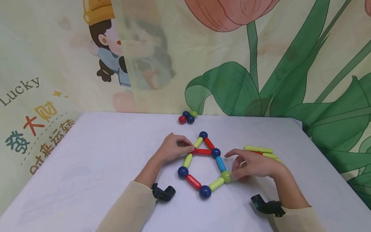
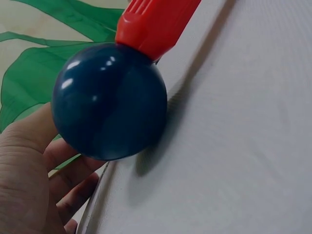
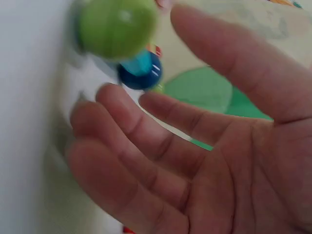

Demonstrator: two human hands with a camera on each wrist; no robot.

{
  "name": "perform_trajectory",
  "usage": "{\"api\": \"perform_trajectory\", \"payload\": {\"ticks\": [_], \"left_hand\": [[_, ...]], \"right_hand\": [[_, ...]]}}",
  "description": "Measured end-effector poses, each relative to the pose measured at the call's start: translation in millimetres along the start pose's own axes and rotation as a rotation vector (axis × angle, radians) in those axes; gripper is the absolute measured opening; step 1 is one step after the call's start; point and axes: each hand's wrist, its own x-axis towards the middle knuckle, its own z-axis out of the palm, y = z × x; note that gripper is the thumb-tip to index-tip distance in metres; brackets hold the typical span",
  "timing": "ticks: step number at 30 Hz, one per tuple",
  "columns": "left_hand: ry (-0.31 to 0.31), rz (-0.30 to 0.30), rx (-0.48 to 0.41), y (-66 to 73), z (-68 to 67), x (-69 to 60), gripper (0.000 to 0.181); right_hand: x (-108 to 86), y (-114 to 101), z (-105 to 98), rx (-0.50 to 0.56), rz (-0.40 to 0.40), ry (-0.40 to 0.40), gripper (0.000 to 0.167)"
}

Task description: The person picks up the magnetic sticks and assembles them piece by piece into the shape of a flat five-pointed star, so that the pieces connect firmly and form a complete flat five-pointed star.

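Observation:
A flat figure of magnetic rods and balls lies in the middle of the table. My left hand (image 1: 175, 148) pinches the red ball (image 1: 194, 150) at its left corner, where a red rod (image 1: 204, 151) and two yellow-green rods meet. In the left wrist view a dark blue ball (image 2: 109, 102) on a red rod (image 2: 158, 22) partly covers the fingers. My right hand (image 1: 258, 163) is beside the green ball (image 1: 226, 177), fingers loosely bent. The right wrist view shows a gap between this hand (image 3: 234, 165) and the green ball (image 3: 119, 27), with nothing held.
Several loose balls (image 1: 190, 119), blue, red and green, cluster at the table's back edge. Yellow-green rods (image 1: 259, 149) and a red one lie behind my right hand, partly hidden. The white tabletop (image 1: 87, 161) meets a patterned backdrop (image 1: 162, 96) at the back.

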Motion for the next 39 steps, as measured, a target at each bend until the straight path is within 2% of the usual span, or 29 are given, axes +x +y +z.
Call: {"api": "perform_trajectory", "payload": {"ticks": [4, 9, 12, 16, 19, 25, 31, 39], "left_hand": [[0.003, 0.008, -0.005, -0.3, -0.2, -0.8, 0.013], [0.006, 0.014, -0.014, -1.8, 0.2, -1.1, 0.013], [0.008, 0.011, -0.016, -2.9, 0.3, -0.8, 0.012], [0.013, 0.008, -0.017, -2.7, -0.5, -1.6, 0.012], [0.015, 0.012, -0.016, -2.9, -1.0, -1.9, 0.012], [0.013, 0.015, -0.021, -4.2, -1.2, -1.4, 0.013], [0.009, 0.016, -0.024, -4.0, -1.3, -1.3, 0.013], [0.005, 0.016, -0.024, -1.2, -1.2, -1.6, 0.012]], "right_hand": [[-9.2, 8, -16, -0.011, -0.056, 0.092, 0.048], [-19.8, 18, -29, -0.075, -0.059, 0.203, 0.038], [-22.9, 22, -34, -0.148, -0.029, 0.262, 0.031], [-24.4, 28, -39, -0.291, 0.072, 0.323, 0.019], [-24.7, 30, -41, -0.366, 0.142, 0.330, 0.015], [-21.9, 33, -40, -0.380, 0.201, 0.316, 0.018], [-18.4, 38, -36, -0.378, 0.206, 0.302, 0.019], [-25.0, 44, -40, -0.342, 0.171, 0.279, 0.023]]}}
